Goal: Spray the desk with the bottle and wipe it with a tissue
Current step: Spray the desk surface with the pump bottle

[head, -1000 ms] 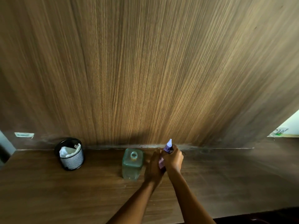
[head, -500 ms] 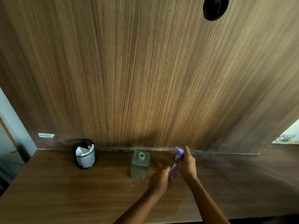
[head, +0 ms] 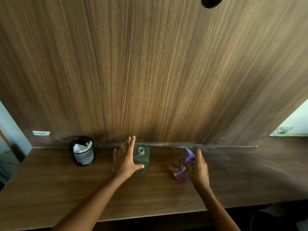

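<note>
head view: right hand point(head: 198, 165) wraps the purple bottle point(head: 180, 170), one finger up by the nozzle, likely set to spray. bottle is tilted, low at the desk point(head: 50, 189), right of centre. left hand point(head: 125, 158) is spread wide and holds nothing, just beside a green jar point(head: 142, 155) with the thumb across its front; contact unclear. tissue point(head: 81, 147) sits in a mesh cup point(head: 84, 156) to the left, probably that hand's goal.

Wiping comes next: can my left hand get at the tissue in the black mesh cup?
Likely yes: the left hand is open, only bare desk separates it from the mesh cup, whose tissue shows on top.
</note>
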The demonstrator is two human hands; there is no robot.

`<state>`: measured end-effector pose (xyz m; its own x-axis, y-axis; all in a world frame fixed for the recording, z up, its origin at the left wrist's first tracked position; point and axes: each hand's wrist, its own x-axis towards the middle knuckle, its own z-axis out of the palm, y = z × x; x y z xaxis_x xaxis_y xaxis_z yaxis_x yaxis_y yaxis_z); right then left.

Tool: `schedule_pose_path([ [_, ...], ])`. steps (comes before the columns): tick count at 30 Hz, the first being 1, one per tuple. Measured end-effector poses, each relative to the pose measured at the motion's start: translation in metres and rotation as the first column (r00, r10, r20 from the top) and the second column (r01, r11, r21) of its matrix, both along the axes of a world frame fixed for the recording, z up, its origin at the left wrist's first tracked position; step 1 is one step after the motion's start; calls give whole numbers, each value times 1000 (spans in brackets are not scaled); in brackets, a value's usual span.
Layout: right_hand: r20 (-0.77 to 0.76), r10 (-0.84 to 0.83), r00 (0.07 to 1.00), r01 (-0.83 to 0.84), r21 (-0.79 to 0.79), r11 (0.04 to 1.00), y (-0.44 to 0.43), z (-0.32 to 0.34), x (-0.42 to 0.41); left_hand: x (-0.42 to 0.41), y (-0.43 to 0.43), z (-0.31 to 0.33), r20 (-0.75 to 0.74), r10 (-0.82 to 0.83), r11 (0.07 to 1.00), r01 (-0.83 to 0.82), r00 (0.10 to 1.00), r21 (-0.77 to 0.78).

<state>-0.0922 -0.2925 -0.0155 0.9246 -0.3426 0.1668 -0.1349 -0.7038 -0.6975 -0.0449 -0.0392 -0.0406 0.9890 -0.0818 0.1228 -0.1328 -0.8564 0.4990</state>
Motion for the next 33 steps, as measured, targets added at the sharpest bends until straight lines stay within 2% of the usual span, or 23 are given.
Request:
schedule_pose_path([
  [2,22,0,1000,2,-57,998,0,-5,-6,7,1,-5,-73,-40,999,43,997,34],
  [6,43,-24,999,27,-67,997,1,-12,-12,7,-2,-15,-3,-8,999,8,1000,-31],
  [10,-2,-45,999,45,33,998,4,-12,-16,-6,2,-19,124,57,998,-57,991,1],
  [12,-20,-55,998,55,25,998,6,-14,-17,-13,11,-22,161,88,995,-94,983,28],
  [17,-36,-71,997,74,108,991,18,-17,-17,-27,33,-28,138,169,985,-172,976,14],
  [21,-22,-99,995,101,149,984,21,-17,-11,-34,31,-24,61,156,987,-154,986,-37],
  [23,-4,-10,1000,11,171,985,17,-18,-9,-38,29,-26,-3,144,982,-143,990,-120],
  [25,-7,52,999,-50,181,982,8,-22,-6,-48,29,-32,-38,193,956,-197,980,-217],
  [27,-12,68,998,-66,139,988,4,-17,-7,-65,30,-41,-93,304,914,-317,948,-254],
  [30,17,63,998,-64,63,996,1,-17,-12,-97,31,-60,-336,424,871,-480,841,-103],
  [33,45,69,997,-71,38,997,-1,-25,-13,-115,32,-79,-509,436,889,-444,742,114],
])
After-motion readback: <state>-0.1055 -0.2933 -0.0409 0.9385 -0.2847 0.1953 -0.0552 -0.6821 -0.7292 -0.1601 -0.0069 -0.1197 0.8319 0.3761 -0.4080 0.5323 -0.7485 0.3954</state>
